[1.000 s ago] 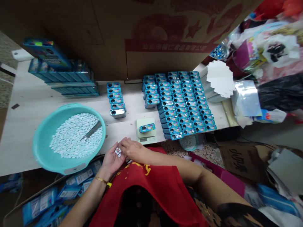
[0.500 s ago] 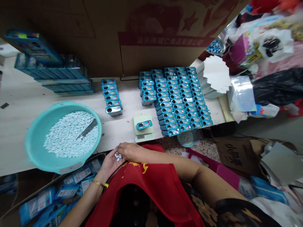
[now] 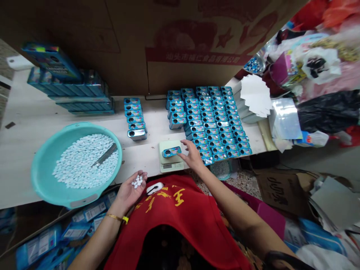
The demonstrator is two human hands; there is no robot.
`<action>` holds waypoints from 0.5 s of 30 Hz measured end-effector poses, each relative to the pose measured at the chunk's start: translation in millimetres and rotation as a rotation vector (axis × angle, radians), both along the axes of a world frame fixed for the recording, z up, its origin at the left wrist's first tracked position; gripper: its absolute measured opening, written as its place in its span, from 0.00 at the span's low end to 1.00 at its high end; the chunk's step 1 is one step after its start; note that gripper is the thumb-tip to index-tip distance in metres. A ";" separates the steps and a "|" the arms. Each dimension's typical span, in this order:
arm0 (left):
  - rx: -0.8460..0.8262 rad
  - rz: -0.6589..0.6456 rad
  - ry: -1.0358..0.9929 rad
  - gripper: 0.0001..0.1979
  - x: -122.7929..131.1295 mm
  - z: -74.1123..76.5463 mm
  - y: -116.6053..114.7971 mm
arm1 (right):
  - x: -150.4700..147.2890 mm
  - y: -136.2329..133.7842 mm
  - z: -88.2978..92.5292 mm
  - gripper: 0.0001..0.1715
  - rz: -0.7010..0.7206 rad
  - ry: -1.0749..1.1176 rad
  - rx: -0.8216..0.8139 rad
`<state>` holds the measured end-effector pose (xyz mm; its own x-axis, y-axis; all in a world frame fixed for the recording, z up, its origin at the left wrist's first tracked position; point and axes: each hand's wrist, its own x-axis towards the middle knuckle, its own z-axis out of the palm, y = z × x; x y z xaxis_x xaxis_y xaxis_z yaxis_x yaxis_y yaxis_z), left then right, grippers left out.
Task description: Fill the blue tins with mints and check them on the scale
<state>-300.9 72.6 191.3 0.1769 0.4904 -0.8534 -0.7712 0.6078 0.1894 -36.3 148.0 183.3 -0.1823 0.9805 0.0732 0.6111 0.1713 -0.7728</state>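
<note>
My left hand (image 3: pixel 131 189) lies palm up at the table's near edge, cupping several white tablets (image 3: pixel 137 181). My right hand (image 3: pixel 192 153) reaches over the small white scale (image 3: pixel 170 162), fingers by the right end of the blue tin (image 3: pixel 171 151) that sits on it. I cannot tell whether the fingers grip the tin. A teal basin (image 3: pixel 45 165) full of white tablets with a metal scoop (image 3: pixel 105 155) stands to the left.
Rows of blue tins (image 3: pixel 216 123) cover the table right of the scale, and a short row (image 3: pixel 135 118) stands behind it. Stacked blue packs (image 3: pixel 70 90) sit far left, white cards (image 3: pixel 254 95) far right. A cardboard wall backs the table.
My right hand left the left palm and moved forward and right to the tin on the scale. The left hand stayed, still cupping tablets.
</note>
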 end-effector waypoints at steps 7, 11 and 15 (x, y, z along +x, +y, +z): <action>0.098 0.008 0.050 0.07 1.4 -10.7 24.9 | -10.0 15.3 -42.0 0.21 0.157 0.037 -0.145; 0.103 0.023 -0.018 0.05 8.5 -13.8 38.7 | -39.8 7.1 0.3 0.20 0.242 -0.166 0.040; 0.118 0.062 -0.038 0.05 11.2 -11.0 45.5 | -61.1 1.9 49.4 0.23 0.409 -0.364 0.169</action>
<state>-289.7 118.1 180.3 0.1742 0.5980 -0.7823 -0.8149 0.5336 0.2264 -97.4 149.9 232.7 -0.5875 0.8048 0.0844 0.6908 0.5531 -0.4658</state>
